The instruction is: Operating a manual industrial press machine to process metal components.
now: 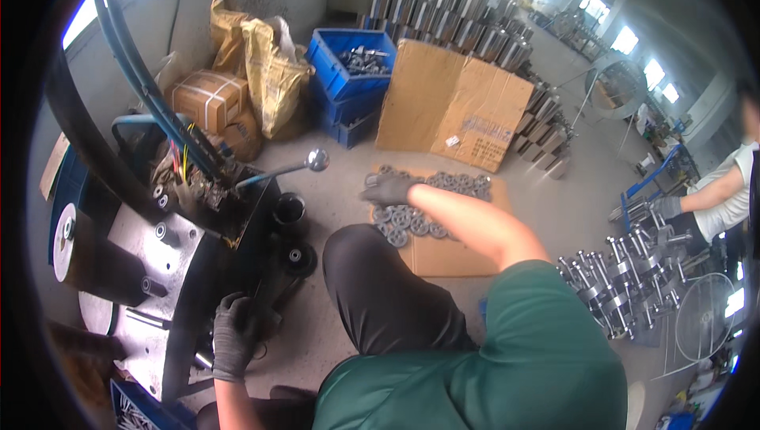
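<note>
My left hand [233, 340], in a grey glove, is at the side of a dark-bodied machine with a metal top [176, 272]. Its fingers are curled, and whatever lies inside them is hidden against the dark parts there. My right hand [388, 190], gloved too, reaches out over a group of round grey metal wheels [417, 222] spread on a flat cardboard sheet [451, 260]. The right fingers point left and are blurred, so I cannot make out whether they grip a wheel. A black cup-like container [290, 212] and a dark round part with a bright centre [296, 256] are between my hands.
A ball-ended lever [317, 161] sticks out from the machine. Beyond are blue crates [348, 85] with metal parts, an upright cardboard piece [455, 105] and stacked shiny cylinders [443, 10]. At right, a person in a light shirt [732, 180] stands by shafted metal parts [625, 279].
</note>
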The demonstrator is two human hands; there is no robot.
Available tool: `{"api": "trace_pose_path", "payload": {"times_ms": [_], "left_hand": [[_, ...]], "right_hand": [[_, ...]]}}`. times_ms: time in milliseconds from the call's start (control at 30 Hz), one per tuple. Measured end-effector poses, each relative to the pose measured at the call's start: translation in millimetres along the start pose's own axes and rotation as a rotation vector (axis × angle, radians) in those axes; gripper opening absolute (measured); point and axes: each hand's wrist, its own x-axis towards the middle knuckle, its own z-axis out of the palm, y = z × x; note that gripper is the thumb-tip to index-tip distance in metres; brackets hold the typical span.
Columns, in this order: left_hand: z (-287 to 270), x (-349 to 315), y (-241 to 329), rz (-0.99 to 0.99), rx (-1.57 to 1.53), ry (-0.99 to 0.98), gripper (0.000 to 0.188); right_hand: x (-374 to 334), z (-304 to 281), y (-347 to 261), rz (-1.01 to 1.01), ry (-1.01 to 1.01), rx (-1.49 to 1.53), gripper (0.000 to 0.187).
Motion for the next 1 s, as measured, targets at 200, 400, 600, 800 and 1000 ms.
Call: {"api": "trace_pose_path", "payload": {"times_ms": [200, 400, 600, 800, 1000], "left_hand": [[35.4, 32.3, 3.5, 0.163, -0.016, -0.151, 0.024], [33.5, -2.4, -33.8, 0.007, 0.033, -0.269, 0.024], [36.2, -8.4, -37.3, -0.032, 0.092, -0.315, 0.028], [49.2, -16.1, -52.1, -0.166, 0.073, -0.389, 0.033], [44.5, -19.2, -48.3, -0.199, 0.055, -0.412, 0.033]], "right_hand": [[-114.3, 84.1, 288.5, 0.57, 0.67, 0.985, 0.03], [-160.8, 154.6, 279.1, 0.893, 0.968, 1.392, 0.043], [-155.4, 167.4, 273.7, 0.925, 1.081, 1.387, 0.044], [-114.2, 185.3, 233.0, 0.766, 0.922, 1.546, 0.046], [-60.5, 209.0, 179.5, 0.667, 0.63, 1.577, 0.043]]}}
